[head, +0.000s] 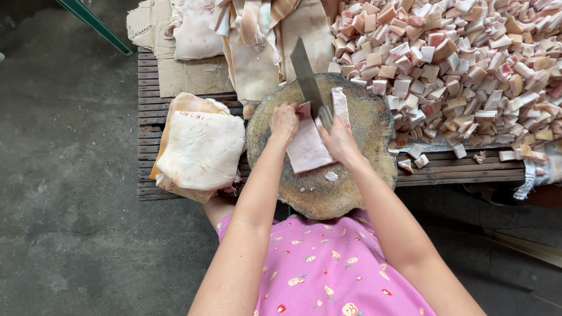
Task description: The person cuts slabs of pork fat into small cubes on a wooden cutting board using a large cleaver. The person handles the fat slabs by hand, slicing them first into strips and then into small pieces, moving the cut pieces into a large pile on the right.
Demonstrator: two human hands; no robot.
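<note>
On the round, worn wooden chopping block (328, 175) I see the pale pink slab of pork fat (305, 147) running away from me; my left hand (284, 122) presses its far left corner, fingers curled, while my right hand (338, 140) grips the steel cleaver (307, 79) along its right edge.

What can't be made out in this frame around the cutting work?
- Head view: the cleaver handle is hidden inside the right hand.
- The slab of pork fat is partly covered by both hands; the left hand hides its top left corner.
- The pile of cut cubes is cut off by the top and right edges.
- The round chopping block has its near rim hidden by the person's pink shirt.
</note>
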